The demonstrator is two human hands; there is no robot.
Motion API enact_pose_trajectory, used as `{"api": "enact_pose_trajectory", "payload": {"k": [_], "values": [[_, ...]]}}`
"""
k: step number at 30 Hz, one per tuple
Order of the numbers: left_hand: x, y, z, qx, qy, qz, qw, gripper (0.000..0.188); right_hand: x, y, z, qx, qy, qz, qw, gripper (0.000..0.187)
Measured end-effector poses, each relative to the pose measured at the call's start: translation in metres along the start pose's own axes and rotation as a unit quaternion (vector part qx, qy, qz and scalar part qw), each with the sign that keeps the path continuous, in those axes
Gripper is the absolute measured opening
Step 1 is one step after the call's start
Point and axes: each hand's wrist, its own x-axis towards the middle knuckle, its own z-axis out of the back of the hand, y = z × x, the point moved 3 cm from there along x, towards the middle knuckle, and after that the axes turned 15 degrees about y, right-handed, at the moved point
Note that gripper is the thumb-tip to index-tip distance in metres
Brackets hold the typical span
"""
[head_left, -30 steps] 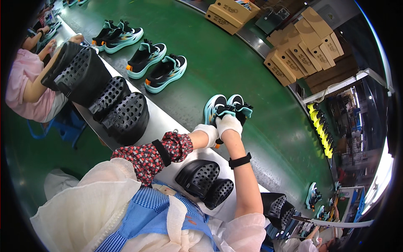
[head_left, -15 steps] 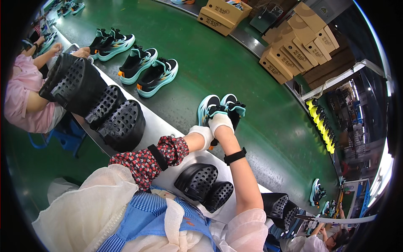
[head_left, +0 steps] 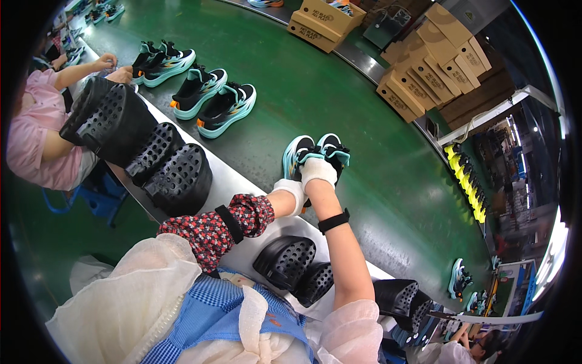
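A pair of black, white and mint-green sneakers stands side by side on the green surface, toes pointing away: the left sneaker (head_left: 293,151) and the right sneaker (head_left: 330,143). My right hand (head_left: 319,171), in a white glove, bends down over the ankle openings and grips the right sneaker by its collar. Lower and to the left, my left hand (head_left: 291,191), also white-gloved, is closed at the heel of the left sneaker. Most of the fingers of both hands are hidden by the gloves' backs and the shoes. An orange heel patch peeks out below.
Black perforated shoe-shaped forms (head_left: 285,262) sit on the metal ledge (head_left: 239,182) before me, with larger ones (head_left: 179,176) at left. More sneakers (head_left: 227,109) stand far left. A co-worker (head_left: 45,133) sits there. Cardboard boxes (head_left: 418,76) and yellow shoes (head_left: 465,182) line the far side.
The pair of sneakers and my right hand have shifted slightly left and away from me. My left hand has moved slightly left. The co-worker at left has raised a hand.
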Motion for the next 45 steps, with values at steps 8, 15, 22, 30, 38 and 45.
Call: {"api": "enact_pose_trajectory", "payload": {"k": [8, 15, 22, 30, 38, 45], "values": [[-0.023, 0.013, 0.0, -0.028, -0.093, -0.046, 0.994, 0.033, -0.114, -0.02, 0.011, 0.128, -0.079, 0.116, 0.982, 0.035], [-0.028, 0.026, 0.032, -0.033, -0.057, -0.028, 0.997, 0.048, -0.268, -0.073, -0.056, 0.192, -0.092, 0.044, 0.976, 0.042], [-0.041, 0.015, 0.07, -0.112, 0.04, -0.016, 0.993, 0.067, -0.301, -0.076, -0.127, 0.184, -0.137, 0.007, 0.973, 0.05], [-0.033, 0.027, 0.071, -0.055, -0.004, 0.033, 0.998, 0.044, -0.299, -0.08, -0.144, 0.236, -0.145, -0.037, 0.96, 0.045], [-0.03, 0.038, 0.056, 0.116, -0.026, 0.112, 0.987, 0.037, -0.294, -0.067, -0.137, 0.235, -0.178, 0.006, 0.956, 0.043], [-0.046, -0.035, 0.064, 0.105, -0.127, -0.063, 0.984, 0.029, -0.298, -0.075, -0.138, 0.246, -0.208, 0.048, 0.945, 0.041]]}}
